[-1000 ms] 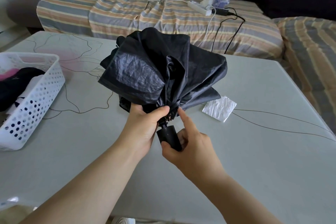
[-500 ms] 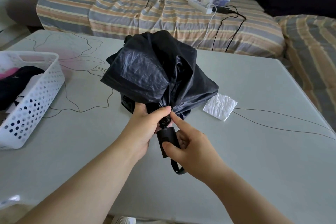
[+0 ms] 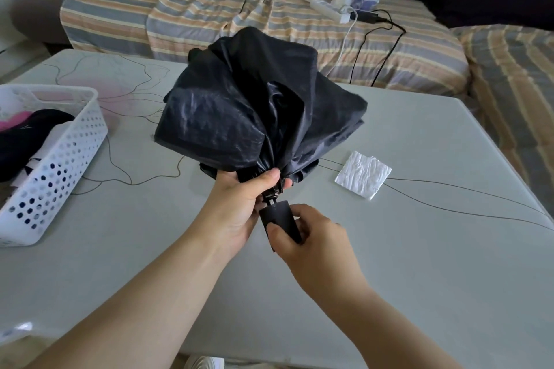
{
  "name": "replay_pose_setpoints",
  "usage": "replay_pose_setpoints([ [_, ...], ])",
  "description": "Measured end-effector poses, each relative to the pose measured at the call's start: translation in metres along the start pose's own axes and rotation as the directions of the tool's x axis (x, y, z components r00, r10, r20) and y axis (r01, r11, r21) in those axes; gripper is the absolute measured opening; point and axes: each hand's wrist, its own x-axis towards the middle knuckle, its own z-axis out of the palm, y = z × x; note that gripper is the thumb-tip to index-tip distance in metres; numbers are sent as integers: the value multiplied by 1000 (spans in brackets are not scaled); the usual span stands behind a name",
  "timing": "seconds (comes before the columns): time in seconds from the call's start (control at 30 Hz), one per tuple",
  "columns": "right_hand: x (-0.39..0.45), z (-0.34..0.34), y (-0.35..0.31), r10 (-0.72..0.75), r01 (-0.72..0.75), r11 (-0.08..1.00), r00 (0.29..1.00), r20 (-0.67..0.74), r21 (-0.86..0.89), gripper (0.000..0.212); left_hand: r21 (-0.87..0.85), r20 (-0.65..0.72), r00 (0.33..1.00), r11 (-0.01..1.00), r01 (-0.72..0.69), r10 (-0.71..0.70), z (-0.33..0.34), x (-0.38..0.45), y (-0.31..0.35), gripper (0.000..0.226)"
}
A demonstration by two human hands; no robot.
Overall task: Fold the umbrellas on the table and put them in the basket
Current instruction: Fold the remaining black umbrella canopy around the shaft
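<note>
The umbrella point(image 3: 257, 105) was held above the table point(image 3: 419, 249), the left hand point(image 3: 239, 204) curled tight round its gathered canopy base, the right hand point(image 3: 311, 237) just below gripping the handle point(image 3: 278, 219), basket point(image 3: 60, 165) well left.

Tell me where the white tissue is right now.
In the head view, the white tissue lies flat on the table, right of centre, just right of the black umbrella.

Bare table point(image 3: 389, 263) lies open between basket point(image 3: 69, 156) and napkin point(image 3: 363, 174); umbrella point(image 3: 254, 117) blocks the middle.
</note>
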Motion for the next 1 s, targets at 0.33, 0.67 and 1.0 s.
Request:
replay_pose_setpoints([
  [0.33,1,-9,-10,-50,51,993,999,-21,104,9,-22,39,999,1000,17,-16,6,-8,6,27],
  [0.67,-4,-8,-13,-170,153,982,972,-161,-109,14,15,33,999,999,33,-34,6,-7,5,28],
  [1.0,-2,-8,-14,-230,181,944,960,-158,-276,24,49,46,999,999,24,-26,9,-12,7,17],
])
